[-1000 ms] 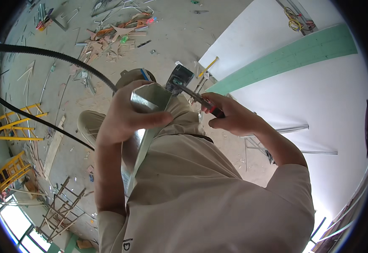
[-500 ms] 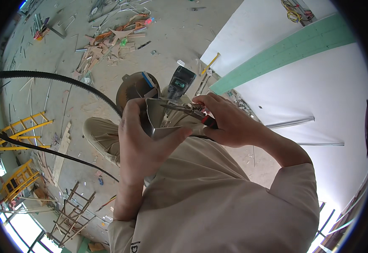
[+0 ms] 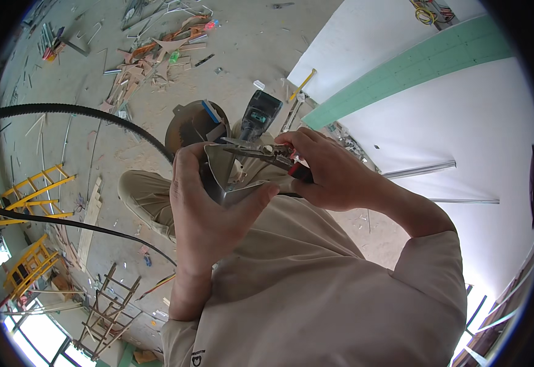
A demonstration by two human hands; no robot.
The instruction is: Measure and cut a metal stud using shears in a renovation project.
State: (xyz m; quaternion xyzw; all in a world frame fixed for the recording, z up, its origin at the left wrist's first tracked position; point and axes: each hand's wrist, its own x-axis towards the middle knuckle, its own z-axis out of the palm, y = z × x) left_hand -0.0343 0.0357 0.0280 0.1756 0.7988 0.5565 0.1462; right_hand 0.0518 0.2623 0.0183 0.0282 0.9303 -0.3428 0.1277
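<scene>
My left hand [image 3: 203, 208] is wrapped round a bent piece of silvery sheet-metal channel [image 3: 219, 160], with the thumb along its near side. My right hand [image 3: 334, 165] grips a pair of tin snips [image 3: 267, 153] by its red and black handles. The blades of the snips are parted and lie at the far edge of the channel, close to my left fingers. Whether they bite on the metal is hard to tell. Beyond my hands, a black cordless power tool [image 3: 261, 111] stands beside a round brown bucket [image 3: 181, 125], which has a blue-edged piece in it.
A black corrugated hose [image 3: 71, 110] curves in from the left. Scrap board and metal offcuts [image 3: 151, 61] litter the concrete floor. Yellow ladders [image 3: 31, 189] and a wooden frame [image 3: 111, 309] are at the left. A white wall panel with a green strip [image 3: 414, 70] rises at the right.
The snips' blades have spread apart and shifted slightly left over the channel's edge. My left hand keeps its hold on the channel. The whole view has shifted a little.
</scene>
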